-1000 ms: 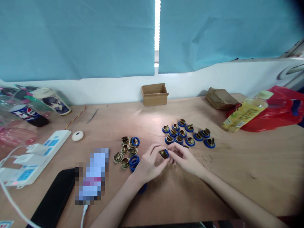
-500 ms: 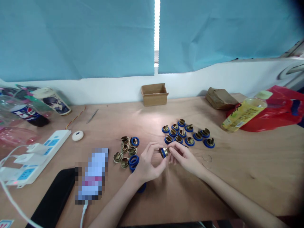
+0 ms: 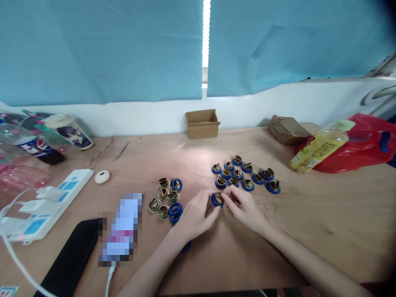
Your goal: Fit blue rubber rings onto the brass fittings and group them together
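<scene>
Between my hands is a brass-coloured round metal fitting (image 3: 219, 197) with a blue ring around its base, its brass side facing up. My left hand (image 3: 196, 214) is closed, thumb and fingers at the ring's left edge. My right hand (image 3: 243, 208) pinches the brass part from the right. Whether the fitting rests on the table, I cannot tell. Just beyond, several similar fittings (image 3: 238, 174) sit in blue rings. Left of my left hand lie several brass fittings without rings (image 3: 163, 193), one with a blue ring (image 3: 176, 184) on it, and a pile of loose blue rings (image 3: 175, 209), partly hidden by my hand.
Thin wire loops (image 3: 270, 207) lie right of my right hand. A cardboard box (image 3: 202, 131) stands at the back. On the left are a phone (image 3: 122, 227), a black case (image 3: 72, 255) and a power strip (image 3: 58, 206); on the right, a yellow-labelled bottle (image 3: 323, 148) and red bag (image 3: 355, 152).
The fitting has turned from lying on its side to brass side up between my hands. Both hands stay close together around it. The view has shifted slightly.
</scene>
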A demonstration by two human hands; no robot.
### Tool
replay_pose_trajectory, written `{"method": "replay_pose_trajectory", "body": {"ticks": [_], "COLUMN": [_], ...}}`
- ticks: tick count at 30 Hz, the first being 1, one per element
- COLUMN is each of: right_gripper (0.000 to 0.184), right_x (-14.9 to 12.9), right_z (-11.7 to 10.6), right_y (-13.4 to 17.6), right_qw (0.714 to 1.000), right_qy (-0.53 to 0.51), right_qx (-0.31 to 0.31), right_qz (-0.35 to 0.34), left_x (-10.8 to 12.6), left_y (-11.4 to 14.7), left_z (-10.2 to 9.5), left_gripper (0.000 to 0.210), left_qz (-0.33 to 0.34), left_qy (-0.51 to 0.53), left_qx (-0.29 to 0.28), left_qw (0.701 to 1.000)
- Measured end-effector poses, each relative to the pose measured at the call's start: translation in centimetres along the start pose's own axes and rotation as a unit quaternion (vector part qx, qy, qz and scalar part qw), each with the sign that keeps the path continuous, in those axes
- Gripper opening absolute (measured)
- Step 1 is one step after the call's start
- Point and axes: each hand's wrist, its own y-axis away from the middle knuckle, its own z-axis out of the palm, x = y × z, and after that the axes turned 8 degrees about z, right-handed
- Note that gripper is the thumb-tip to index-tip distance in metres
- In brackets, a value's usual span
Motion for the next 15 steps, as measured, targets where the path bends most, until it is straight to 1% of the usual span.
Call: {"method": "replay_pose_trajectory", "body": {"ticks": [4, 8, 10, 12, 15], "right_gripper": [0.024, 0.028, 0.028, 0.023, 0.017], "right_x": [0.8, 1.5, 1.5, 1.4, 1.2], "right_z": [0.0, 0.4, 0.3, 0.0, -1.2], "right_y": [0.1, 0.2, 0.1, 0.0, -0.3], "right_qw": [0.993, 0.984, 0.981, 0.980, 0.983], "right_qy": [0.103, 0.167, 0.184, 0.188, 0.163], "right_qx": [-0.008, -0.030, -0.025, -0.027, -0.063], "right_qz": [-0.057, -0.059, -0.059, -0.066, -0.057], "left_x": [-0.3, -0.7, -0.8, -0.8, -0.7], "left_y": [0.1, 0.2, 0.3, 0.3, 0.3], "left_z": [0.5, 0.6, 0.5, 0.4, 0.3], "left_gripper": [0.035, 0.031, 0.028, 0.025, 0.024], "left_qz": [0.009, 0.007, 0.007, 0.010, 0.011], "left_qy": [-0.059, -0.099, -0.106, -0.108, -0.118], "left_qx": [-0.020, -0.046, -0.054, -0.060, -0.069], "left_qw": [0.998, 0.994, 0.993, 0.992, 0.991]}}
